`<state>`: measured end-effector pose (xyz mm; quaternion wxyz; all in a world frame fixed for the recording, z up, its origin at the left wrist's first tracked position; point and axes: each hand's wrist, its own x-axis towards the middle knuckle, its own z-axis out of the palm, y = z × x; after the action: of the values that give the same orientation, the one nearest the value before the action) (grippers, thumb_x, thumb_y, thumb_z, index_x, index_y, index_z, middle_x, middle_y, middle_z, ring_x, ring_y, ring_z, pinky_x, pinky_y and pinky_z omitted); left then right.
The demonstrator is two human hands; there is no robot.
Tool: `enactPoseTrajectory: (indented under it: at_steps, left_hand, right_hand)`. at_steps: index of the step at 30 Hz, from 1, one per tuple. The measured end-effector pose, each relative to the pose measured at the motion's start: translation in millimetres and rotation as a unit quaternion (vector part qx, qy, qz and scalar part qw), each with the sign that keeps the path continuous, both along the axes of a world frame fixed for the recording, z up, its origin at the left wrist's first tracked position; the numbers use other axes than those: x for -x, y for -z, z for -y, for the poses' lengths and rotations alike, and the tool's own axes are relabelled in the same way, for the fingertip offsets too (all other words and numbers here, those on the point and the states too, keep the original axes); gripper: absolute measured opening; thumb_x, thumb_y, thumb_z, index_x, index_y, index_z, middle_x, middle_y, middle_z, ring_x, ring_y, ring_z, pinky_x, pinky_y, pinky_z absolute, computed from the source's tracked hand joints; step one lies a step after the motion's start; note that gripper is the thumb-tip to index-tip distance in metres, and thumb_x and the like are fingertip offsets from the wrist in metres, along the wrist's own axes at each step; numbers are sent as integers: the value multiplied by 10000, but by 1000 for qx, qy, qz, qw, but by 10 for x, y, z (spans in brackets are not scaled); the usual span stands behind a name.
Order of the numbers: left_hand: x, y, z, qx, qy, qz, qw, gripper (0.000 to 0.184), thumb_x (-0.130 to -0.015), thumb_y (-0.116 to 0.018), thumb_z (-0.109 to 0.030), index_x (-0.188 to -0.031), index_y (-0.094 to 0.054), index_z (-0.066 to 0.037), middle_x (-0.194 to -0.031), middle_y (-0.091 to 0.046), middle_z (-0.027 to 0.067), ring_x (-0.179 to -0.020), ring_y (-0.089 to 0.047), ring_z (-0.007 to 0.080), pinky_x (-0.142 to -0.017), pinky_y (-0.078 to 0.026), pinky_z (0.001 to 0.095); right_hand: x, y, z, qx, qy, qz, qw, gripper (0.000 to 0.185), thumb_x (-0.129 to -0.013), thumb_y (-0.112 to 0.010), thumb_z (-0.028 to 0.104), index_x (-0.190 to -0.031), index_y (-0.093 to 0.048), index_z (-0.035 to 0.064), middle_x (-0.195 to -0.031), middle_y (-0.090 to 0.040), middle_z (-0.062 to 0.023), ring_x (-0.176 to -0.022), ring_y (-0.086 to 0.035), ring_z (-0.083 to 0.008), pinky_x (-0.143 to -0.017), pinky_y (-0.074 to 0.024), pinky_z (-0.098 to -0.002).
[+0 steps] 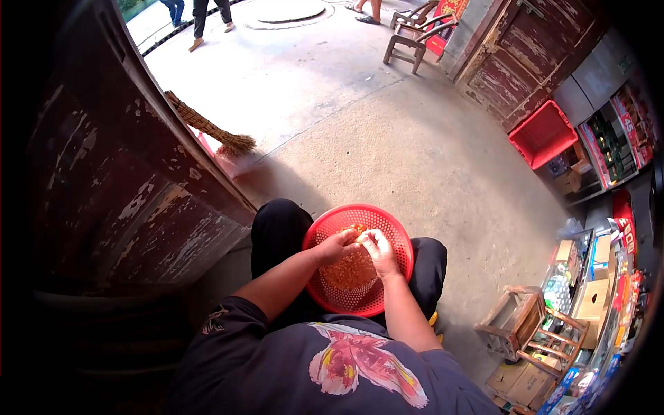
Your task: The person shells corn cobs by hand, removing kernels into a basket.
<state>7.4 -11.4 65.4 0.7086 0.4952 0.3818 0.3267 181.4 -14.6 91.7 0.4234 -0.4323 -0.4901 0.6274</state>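
A round red plastic basket (325, 223) with a perforated wall rests on my lap between my knees. Small tan and orange pieces (349, 273) lie spread over its bottom; they are too small to name. Above them, my left hand (337, 247) comes in from the left with its fingers bent and pressed together. My right hand (380, 254) meets it fingertip to fingertip, also closed in a pinch. Whatever sits between the fingertips is too small to make out. Some brighter orange-red bits (356, 228) show just beyond the fingers.
A worn wooden door (131, 207) stands close on my left, with a straw broom (214, 131) by its edge. To the right are a small wooden stool (512, 321), cardboard boxes (595, 304) and a red crate (543, 135). A wooden chair (408, 48) and people's legs (200, 21) appear ahead.
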Motion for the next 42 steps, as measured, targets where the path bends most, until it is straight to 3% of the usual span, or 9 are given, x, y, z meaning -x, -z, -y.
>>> enactPoseTrajectory:
  at_steps: [13, 16, 21, 37, 42]
  left_hand:
    - [23, -170, 5, -20, -35, -74, 996, 411, -925, -563, -114, -1291, -424, 14, -1219, -538, 72, -1150, -484, 134, -989, -383, 282]
    - [19, -199, 11, -22, -25, -37, 999, 394, -914, -577, -97, -1268, -442, 12, -1178, -557, 66, -1117, -507, 131, -978, -395, 280]
    - [-3, -58, 29, -68, -15, -117, 991, 339, -887, -607, -62, -1200, -491, -7, -1099, -584, 45, -1054, -540, 119, -949, -422, 267]
    - [6, -119, 5, 2, -56, -10, 998, 393, -881, -609, -53, -1242, -465, 3, -1162, -569, 65, -1094, -530, 128, -961, -418, 267]
    - [12, 54, 13, -72, -9, -122, 990, 344, -870, -622, -49, -1192, -512, 4, -1105, -602, 67, -1056, -554, 126, -934, -440, 267]
  right_hand:
    - [-20, -34, 1, 15, 3, -62, 998, 195, -905, -503, 31, -1092, -557, 22, -980, -592, -38, -930, -537, -112, -853, -420, -230]
    - [-19, -49, -14, 49, 16, -65, 997, 146, -921, -519, 70, -1051, -569, 28, -968, -596, -23, -906, -540, -103, -835, -420, -225]
    - [-36, 115, -14, 27, 22, -7, 999, 127, -943, -535, 153, -968, -577, 36, -892, -600, -2, -847, -548, -84, -790, -433, -222]
    - [-3, -46, -13, 22, 8, -36, 999, 124, -929, -525, 98, -1033, -567, 42, -933, -590, -9, -881, -546, -86, -811, -437, -224]
    - [-19, 136, -4, -89, 14, 113, 990, 113, -938, -526, 138, -964, -584, 45, -866, -574, 23, -794, -522, -67, -738, -434, -217]
